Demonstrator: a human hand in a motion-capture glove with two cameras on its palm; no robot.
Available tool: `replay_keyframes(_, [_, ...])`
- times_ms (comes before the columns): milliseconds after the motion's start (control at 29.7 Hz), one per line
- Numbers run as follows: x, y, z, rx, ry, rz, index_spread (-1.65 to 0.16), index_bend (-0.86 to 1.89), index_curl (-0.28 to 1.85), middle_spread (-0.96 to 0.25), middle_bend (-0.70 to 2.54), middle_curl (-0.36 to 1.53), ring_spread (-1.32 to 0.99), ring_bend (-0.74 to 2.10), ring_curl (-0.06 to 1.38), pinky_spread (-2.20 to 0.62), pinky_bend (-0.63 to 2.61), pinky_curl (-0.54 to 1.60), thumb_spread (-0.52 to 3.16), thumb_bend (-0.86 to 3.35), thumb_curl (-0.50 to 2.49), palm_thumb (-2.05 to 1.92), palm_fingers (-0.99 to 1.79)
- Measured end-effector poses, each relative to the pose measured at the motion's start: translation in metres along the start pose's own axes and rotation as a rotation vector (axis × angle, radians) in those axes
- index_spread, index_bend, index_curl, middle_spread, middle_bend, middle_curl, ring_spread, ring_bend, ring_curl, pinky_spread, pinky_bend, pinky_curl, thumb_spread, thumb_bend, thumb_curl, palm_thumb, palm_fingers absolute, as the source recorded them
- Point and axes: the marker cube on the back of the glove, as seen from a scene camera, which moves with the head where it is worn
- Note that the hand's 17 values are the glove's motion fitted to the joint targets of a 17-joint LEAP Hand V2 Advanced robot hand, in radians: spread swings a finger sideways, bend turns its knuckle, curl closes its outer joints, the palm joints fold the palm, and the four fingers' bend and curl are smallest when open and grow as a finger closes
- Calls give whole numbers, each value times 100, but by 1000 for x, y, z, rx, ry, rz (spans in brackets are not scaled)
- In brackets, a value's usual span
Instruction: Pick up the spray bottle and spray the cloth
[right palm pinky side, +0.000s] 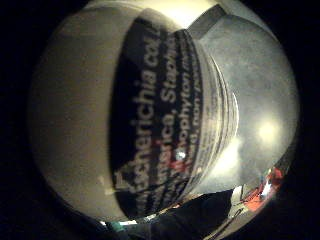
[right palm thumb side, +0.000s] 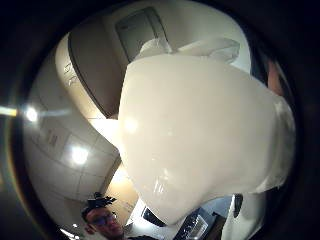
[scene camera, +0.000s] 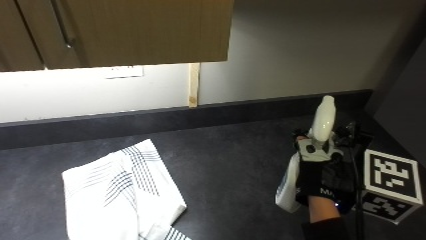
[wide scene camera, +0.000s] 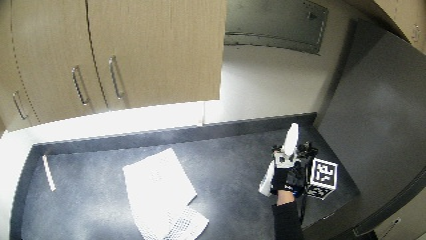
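The spray bottle (scene camera: 318, 150) is in the gloved right hand (scene camera: 318, 175), over the right part of the dark table (scene camera: 226, 165), with its white body below the hand and its pale top (scene camera: 324, 119) rising above it. The fingers are wrapped round the bottle's neck; whether one of them rests on the trigger cannot be told. In the little finger side palm view the bottle's dark printed label (right palm pinky side: 170, 115) fills most of the picture, and in the thumb side palm view its white body (right palm thumb side: 200, 135) lies close against the palm, which agrees with a grasp. The bottle's base appears to be off the table or only just leaving it; this cannot be settled from these views. The cloth (scene camera: 123, 200), white with dark stripes, lies flat and partly folded on the left part of the table, well apart from the bottle. No spray shows on it. A card with a black-and-white square pattern (scene camera: 391, 182) stands just beside the hand. Judgement: the pick-up is done or nearly so; carrying the bottle to the cloth, aiming the nozzle and spraying are left.
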Motion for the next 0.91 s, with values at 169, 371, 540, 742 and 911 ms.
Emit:
replay_keyframes(169, [-9,29,37,-119,18,22,-17,36,58,-6,48,56,-7,35,46,6,18,25,65,-2,71,119,104])
replay_keyframes(371, [-21,67,103,-309,-30,75,-17,33,60,-6,47,57,-8,34,47,5,18,26,62,-2,72,118,105])
replay_keyframes(540, [-9,80,142,-463,-63,77,-18,32,61,-7,45,58,-9,33,48,4,18,27,61,-2,72,119,106])
replay_keyframes(742, [5,83,158,-529,-77,121,-18,30,62,-7,44,59,-9,34,49,3,19,29,60,-2,73,119,109])
replay_keyframes(911, [19,77,171,-577,-39,261,-18,27,63,-7,43,59,-10,34,50,1,21,32,58,-2,73,119,110])
